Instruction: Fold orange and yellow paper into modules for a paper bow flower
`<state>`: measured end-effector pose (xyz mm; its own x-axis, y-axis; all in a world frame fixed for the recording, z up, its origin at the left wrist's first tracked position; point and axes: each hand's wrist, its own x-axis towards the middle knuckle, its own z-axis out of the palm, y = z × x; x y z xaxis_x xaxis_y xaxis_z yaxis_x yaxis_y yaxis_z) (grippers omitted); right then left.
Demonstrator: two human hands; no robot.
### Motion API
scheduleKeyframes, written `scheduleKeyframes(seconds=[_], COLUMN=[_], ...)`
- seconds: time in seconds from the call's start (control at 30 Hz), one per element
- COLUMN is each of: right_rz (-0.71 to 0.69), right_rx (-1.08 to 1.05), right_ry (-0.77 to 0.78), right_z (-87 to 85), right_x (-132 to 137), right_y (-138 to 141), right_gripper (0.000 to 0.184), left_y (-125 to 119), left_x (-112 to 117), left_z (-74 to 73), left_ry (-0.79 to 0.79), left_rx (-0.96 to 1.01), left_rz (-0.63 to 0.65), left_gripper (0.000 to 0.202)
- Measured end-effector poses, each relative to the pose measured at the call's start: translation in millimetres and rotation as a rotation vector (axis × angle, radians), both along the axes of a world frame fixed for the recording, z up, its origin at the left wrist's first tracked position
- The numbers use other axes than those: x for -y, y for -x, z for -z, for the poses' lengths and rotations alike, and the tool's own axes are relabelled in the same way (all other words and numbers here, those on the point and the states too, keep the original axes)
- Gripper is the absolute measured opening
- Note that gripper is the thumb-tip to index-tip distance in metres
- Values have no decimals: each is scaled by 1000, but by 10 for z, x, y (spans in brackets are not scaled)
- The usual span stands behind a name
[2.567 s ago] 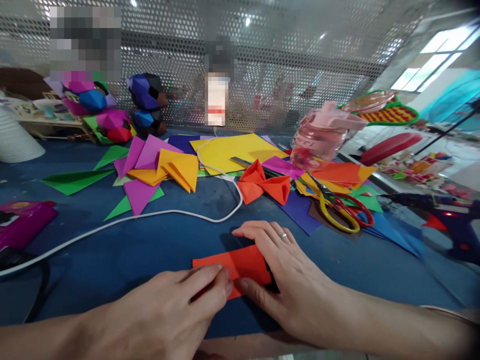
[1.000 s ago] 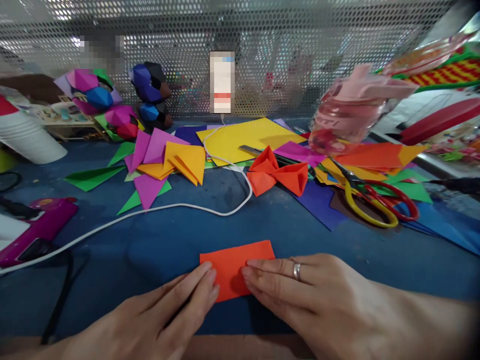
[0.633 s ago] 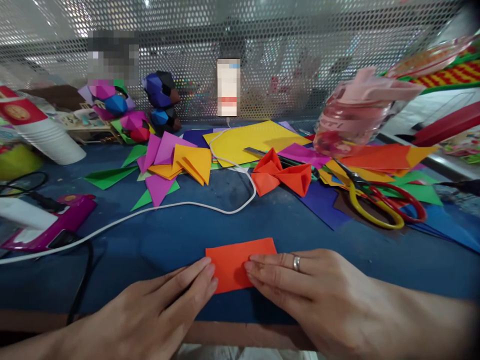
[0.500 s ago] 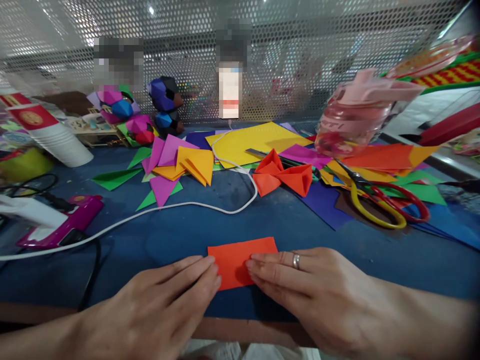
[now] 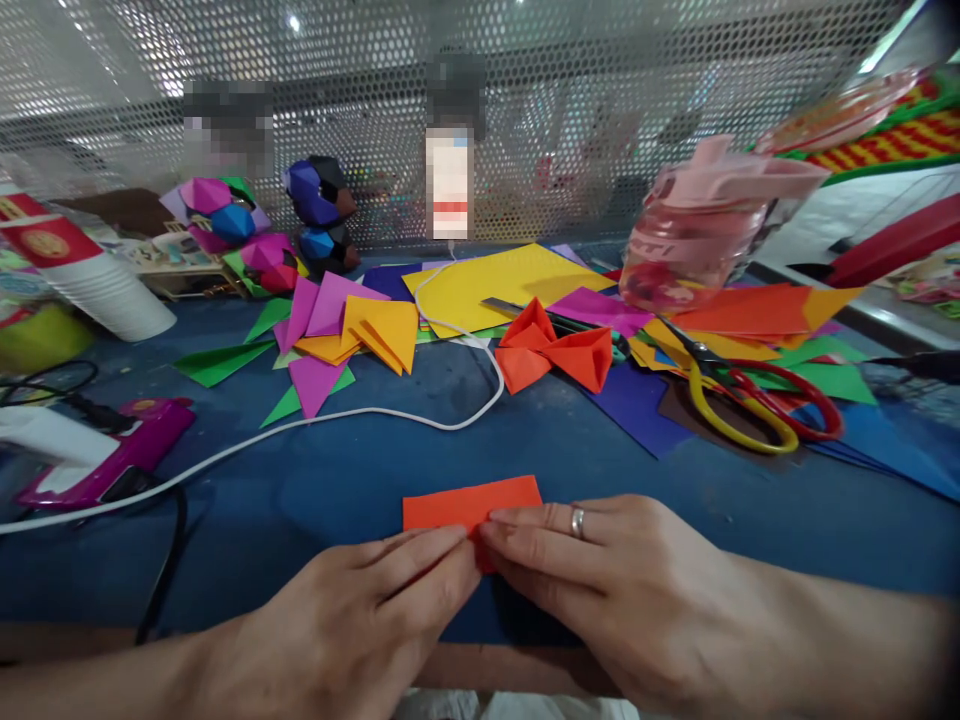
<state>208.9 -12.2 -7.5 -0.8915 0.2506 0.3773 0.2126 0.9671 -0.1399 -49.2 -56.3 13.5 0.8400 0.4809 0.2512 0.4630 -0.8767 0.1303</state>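
1. Orange paper [image 5: 469,502], folded into a short strip, flat on the blue table [image 5: 337,480] close to the front edge. Far half in plain sight, near half under fingertips.
2. Left hand [image 5: 352,620]: fingers [image 5: 448,547] straight and pressed together, tips down on the near-left part of the strip. No pinch to be seen.
3. Right hand [image 5: 607,590]: fingers [image 5: 501,527] also laid together and flat, ring on one of them, tips meeting the left ones at the middle of the strip.
4. Reads as flattening a fold: both hands bearing down at the centre, setting the crease.
5. Next, by the look of it, calls for firm, even pressure run outward from the centre to both ends, with edges kept lined up and no skewing.
6. Just beyond, a white cable [image 5: 337,420] looping across, clear of the strip. Farther back, a folded orange piece [image 5: 555,350], scissors [image 5: 750,400], loose coloured sheets [image 5: 487,285] and a pink bottle [image 5: 690,240]. Off to the left, a pink glue gun [image 5: 112,455].
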Motion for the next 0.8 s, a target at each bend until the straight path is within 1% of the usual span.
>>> scheduleKeyframes(seconds=[0.07, 0.13, 0.2, 0.3, 0.4, 0.47, 0.6, 0.7, 0.8], right_rz=[2, -1, 0, -3, -11, -13, -23, 38, 178], right_rx=[-4, -3, -2, 10, 30, 30, -15, -74, -74], right_ry=[-7, -13, -20, -26, -29, -29, -59, -94, -45], right_z=[9, 18, 22, 22, 23, 27, 20, -9, -39], right_x=[1, -1, -5, -9, -9, -7, 0, -1, -13], right_y=[-6, -12, -17, -23, -27, -29, -18, 15, 57], right_gripper=[33, 33, 33, 32, 31, 31, 33, 35, 39], left_y=[51, 107, 177, 301, 409, 461, 528, 515, 368], left_x=[31, 58, 86, 139, 203, 244, 290, 248, 76], left_z=[80, 154, 209, 243, 242, 233, 183, 81, -84], left_ry=[-3, -20, -34, -77, -153, -177, -140, -115, -114], left_rx=[22, 66, 63, -4, -63, -105, -134, -19, 115], left_rz=[-21, -34, -50, -59, -75, -93, -123, -157, -226], left_gripper=[52, 53, 54, 52, 49, 51, 53, 46, 36])
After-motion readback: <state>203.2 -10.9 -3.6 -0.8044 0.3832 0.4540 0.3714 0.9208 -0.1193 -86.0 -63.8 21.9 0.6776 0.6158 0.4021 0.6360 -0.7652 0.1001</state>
